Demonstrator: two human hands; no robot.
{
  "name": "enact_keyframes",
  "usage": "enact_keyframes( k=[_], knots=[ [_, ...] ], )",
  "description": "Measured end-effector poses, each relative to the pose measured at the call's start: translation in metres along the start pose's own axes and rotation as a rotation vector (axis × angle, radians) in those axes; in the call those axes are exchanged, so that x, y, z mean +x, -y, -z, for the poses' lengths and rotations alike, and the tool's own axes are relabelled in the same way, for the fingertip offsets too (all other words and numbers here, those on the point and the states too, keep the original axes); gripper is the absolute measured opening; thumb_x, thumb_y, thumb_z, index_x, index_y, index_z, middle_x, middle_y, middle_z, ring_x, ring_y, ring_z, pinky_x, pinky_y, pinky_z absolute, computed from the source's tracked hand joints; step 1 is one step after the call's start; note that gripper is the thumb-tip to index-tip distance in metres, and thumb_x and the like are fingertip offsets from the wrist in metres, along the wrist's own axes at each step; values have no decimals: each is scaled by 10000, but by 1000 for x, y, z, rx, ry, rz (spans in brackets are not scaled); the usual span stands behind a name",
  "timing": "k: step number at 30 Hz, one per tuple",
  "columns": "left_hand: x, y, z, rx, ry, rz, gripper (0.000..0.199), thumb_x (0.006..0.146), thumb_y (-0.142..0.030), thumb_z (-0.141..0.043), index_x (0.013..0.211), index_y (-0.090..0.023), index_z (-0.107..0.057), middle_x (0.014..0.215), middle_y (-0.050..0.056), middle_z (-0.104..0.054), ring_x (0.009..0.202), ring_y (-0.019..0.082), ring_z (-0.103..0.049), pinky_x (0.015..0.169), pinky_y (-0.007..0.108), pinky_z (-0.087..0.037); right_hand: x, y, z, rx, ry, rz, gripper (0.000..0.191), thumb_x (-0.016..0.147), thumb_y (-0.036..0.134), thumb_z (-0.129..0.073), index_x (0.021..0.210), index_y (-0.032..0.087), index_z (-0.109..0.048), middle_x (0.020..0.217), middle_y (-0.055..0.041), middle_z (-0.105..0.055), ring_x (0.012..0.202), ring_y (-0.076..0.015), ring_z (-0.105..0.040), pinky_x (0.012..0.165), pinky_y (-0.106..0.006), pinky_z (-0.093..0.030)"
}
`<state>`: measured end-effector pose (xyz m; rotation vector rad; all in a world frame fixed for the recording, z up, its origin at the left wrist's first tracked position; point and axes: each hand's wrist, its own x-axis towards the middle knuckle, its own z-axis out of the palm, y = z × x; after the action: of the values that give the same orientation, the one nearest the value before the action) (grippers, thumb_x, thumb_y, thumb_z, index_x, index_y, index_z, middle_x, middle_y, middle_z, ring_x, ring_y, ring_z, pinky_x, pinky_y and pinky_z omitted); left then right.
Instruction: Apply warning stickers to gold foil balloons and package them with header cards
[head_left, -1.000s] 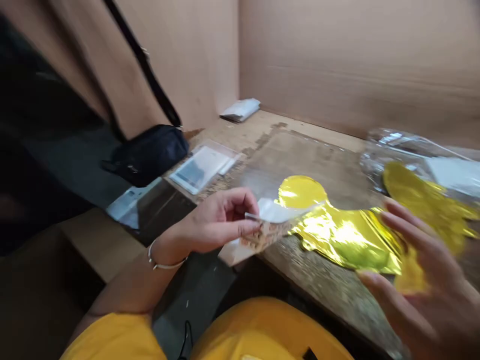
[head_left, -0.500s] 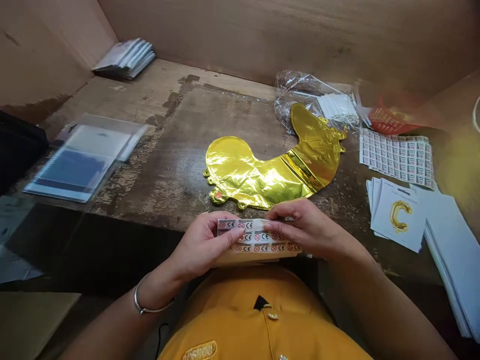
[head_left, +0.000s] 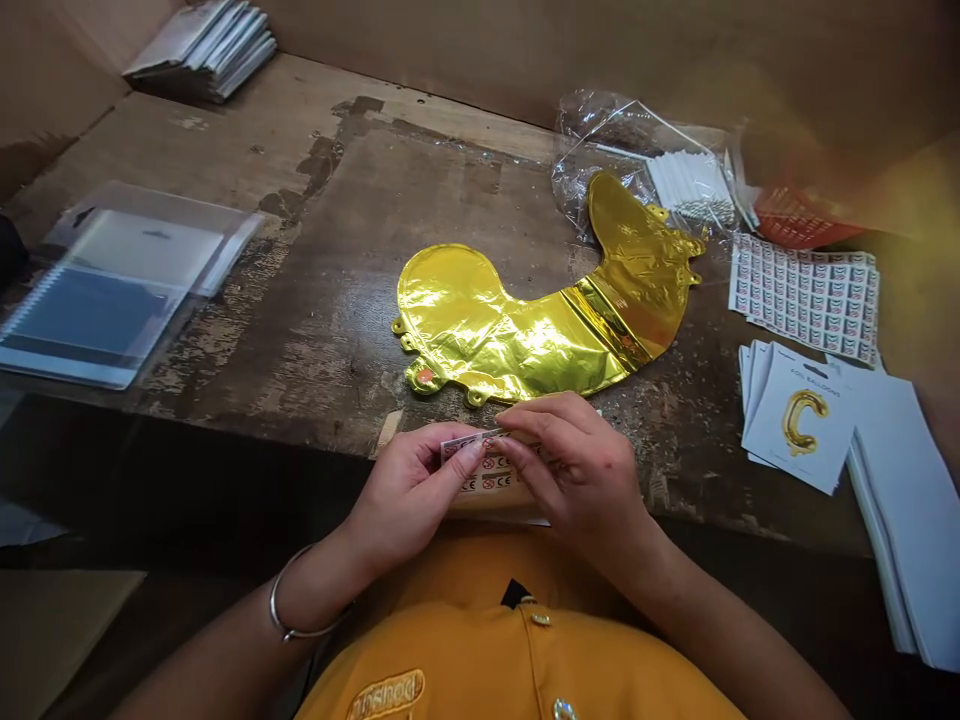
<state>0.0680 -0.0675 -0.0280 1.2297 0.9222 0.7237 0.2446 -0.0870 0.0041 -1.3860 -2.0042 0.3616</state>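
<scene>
Shirt [head_left: 450,640]: mustard-orange, front placket, two shiny buttons [head_left: 540,619] in view. Patch [head_left: 386,693]: oblong, rounded ends, raised lettering, paler outline. Detail [head_left: 516,594]: small, black, roughly triangular, beside upper button. Left hand [head_left: 405,490]: bare; slim silver-toned bangle [head_left: 275,610], small knob, at wrist. Right hand [head_left: 589,475]: bare.

Scuffed brown tabletop [head_left: 322,230]; plain brownish panels [head_left: 450,45] behind, at left; dark beneath.
</scene>
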Motion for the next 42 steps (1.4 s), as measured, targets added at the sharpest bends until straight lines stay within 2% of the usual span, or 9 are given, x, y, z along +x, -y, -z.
enact_keyframes(
  k=[3,6,13,22,28,31,34,38,42],
  knots=[
    [-1,-1,-1,-34,6,24,298,935,-391,-526,894,-164,-714,798,31,-669,776,149,-589,725,248,-478,-3,-3,-3,1,-47,20,102,840,142,-659,935,168,-685,889,-54,-724,856,-180,-658,791,-326,-521],
    [-2,-1,-2,-68,-1,68,348,932,-436,-518,818,-153,-684,755,27,-621,759,156,-573,694,254,-471,-7,-5,-6,-86,-109,109,174,812,109,-682,970,182,-678,921,-49,-740,847,-186,-664,779,-346,-500],
    [-3,3,-5,-153,-22,145,365,917,-476,-536,770,-157,-635,727,13,-580,719,142,-532,682,256,-458,-15,-13,-12,-215,-139,274,306,799,75,-669,1095,154,-658,1059,-88,-744,934,-209,-673,834,-394,-457],
    [-3,0,-6,-199,-34,122,312,922,-423,-551,833,-154,-682,772,22,-642,735,131,-531,681,228,-454,-14,-13,-13,-210,-133,307,272,802,63,-645,1061,146,-665,1072,-100,-742,986,-224,-673,872,-403,-461],
    [-2,0,-7,-220,-69,148,326,902,-437,-575,797,-142,-667,740,19,-628,692,124,-512,643,224,-449,-13,-11,-13,-171,-155,324,229,799,70,-659,1005,169,-672,1042,-79,-750,973,-215,-664,877,-396,-473],
    [-2,2,-7,-249,-72,177,344,902,-453,-572,768,-144,-644,716,14,-611,675,126,-518,628,230,-452,-12,-9,-12,-223,-208,242,291,782,102,-703,1054,198,-665,1074,-86,-739,990,-229,-648,880,-403,-489],
    [-2,2,-7,-248,-84,182,338,896,-458,-580,802,-144,-664,746,26,-636,702,142,-553,648,243,-470,-12,-8,-11,-291,-187,151,347,777,148,-728,1103,237,-655,1114,-73,-726,998,-248,-623,887,-429,-488],
    [-2,1,-8,-230,-107,159,347,883,-469,-593,862,-140,-702,771,42,-671,738,166,-593,674,258,-488,-16,-10,-12,-312,-149,213,325,825,140,-660,1124,267,-648,1132,-35,-727,992,-237,-620,874,-430,-461],
    [-2,2,-9,-229,-124,130,333,890,-458,-591,883,-150,-716,789,37,-687,750,161,-601,696,251,-496,-18,-10,-15,-296,-169,227,296,832,125,-640,1098,255,-650,1110,-47,-732,978,-233,-617,860,-429,-475]
  ],
)
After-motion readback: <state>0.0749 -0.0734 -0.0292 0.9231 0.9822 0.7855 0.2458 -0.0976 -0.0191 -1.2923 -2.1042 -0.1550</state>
